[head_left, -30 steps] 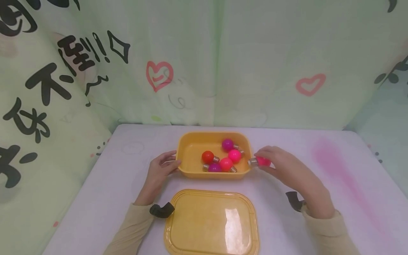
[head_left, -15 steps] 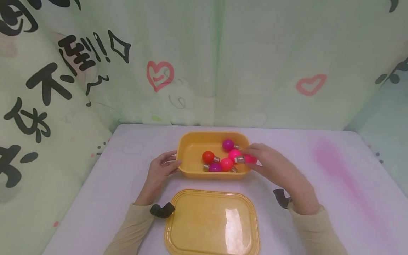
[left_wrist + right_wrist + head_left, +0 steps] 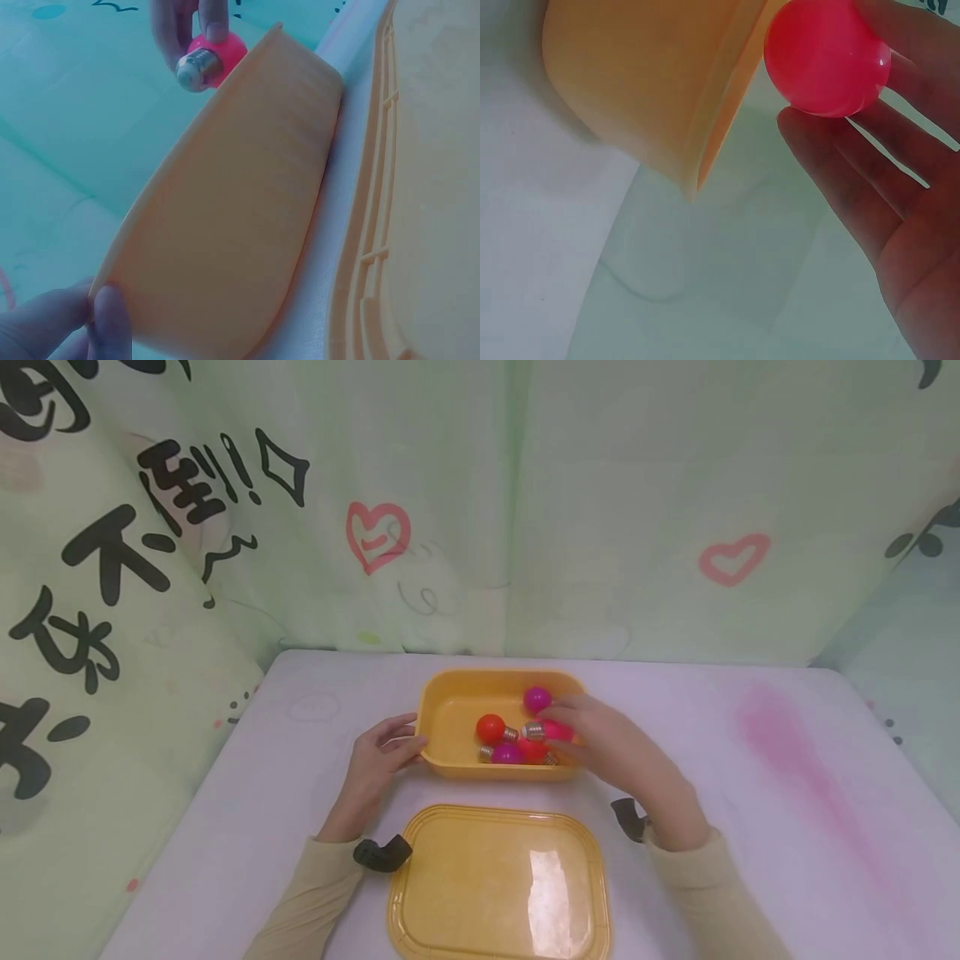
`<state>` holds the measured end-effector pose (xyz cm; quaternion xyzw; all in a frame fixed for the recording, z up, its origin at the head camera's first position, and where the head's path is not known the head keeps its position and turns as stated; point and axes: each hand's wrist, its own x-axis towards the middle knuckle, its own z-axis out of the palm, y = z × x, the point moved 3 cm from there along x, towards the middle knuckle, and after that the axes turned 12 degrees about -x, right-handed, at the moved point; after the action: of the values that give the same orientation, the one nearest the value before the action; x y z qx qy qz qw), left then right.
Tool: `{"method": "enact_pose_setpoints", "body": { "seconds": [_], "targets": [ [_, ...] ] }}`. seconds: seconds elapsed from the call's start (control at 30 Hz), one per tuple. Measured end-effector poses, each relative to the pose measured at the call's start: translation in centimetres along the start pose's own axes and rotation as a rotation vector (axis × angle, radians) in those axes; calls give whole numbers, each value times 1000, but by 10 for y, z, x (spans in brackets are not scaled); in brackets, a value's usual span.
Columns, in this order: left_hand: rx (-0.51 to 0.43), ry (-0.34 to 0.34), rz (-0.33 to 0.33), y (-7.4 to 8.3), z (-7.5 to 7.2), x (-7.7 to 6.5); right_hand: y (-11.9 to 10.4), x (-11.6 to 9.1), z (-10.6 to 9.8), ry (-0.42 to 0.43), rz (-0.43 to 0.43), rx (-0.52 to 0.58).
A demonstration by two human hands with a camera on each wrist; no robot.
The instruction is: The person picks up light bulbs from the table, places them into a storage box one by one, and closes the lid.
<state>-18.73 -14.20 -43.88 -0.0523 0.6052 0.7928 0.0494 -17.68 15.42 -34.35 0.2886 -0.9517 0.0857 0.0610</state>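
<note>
In the head view my left hand [image 3: 378, 768] holds the left end of a yellow plastic box [image 3: 448, 718], thumb and fingers at its rim. The left wrist view shows the thumb [image 3: 110, 315] against the outer wall. Above the right part of the box, my right hand [image 3: 626, 747] grips a pink light bulb [image 3: 825, 56] by its round glass, its silver screw base [image 3: 533, 731] pointing left. Inside the box lie a red bulb [image 3: 491, 728], a purple bulb [image 3: 507, 753], another purple bulb [image 3: 536, 698] at the back and a pink one [image 3: 532, 750], partly hidden by the held bulb.
A yellow lid [image 3: 480, 885] lies flat on the white table [image 3: 750, 827] just in front of the box. A pale green curtain [image 3: 600, 510] with hearts and black characters stands behind and to the left. Each wrist carries a dark camera mount.
My right hand has moved left with the pink bulb, from outside the box's right end to over the bulbs inside. The left hand and the box have stayed put.
</note>
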Motion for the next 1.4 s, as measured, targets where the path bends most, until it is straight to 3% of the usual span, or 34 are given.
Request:
{"method": "enact_pose_setpoints", "body": {
  "seconds": [0.33, 0.7, 1.4],
  "targets": [
    [7, 11, -4, 0, 0, 0, -8, 13, 10, -28, 34, 5],
    [-1, 6, 1, 1, 2, -1, -15, 29, 21, 0, -17, -10],
    [17, 9, 3, 0, 0, -1, -22, 43, 40, -68, 65, 11]
  ]
}}
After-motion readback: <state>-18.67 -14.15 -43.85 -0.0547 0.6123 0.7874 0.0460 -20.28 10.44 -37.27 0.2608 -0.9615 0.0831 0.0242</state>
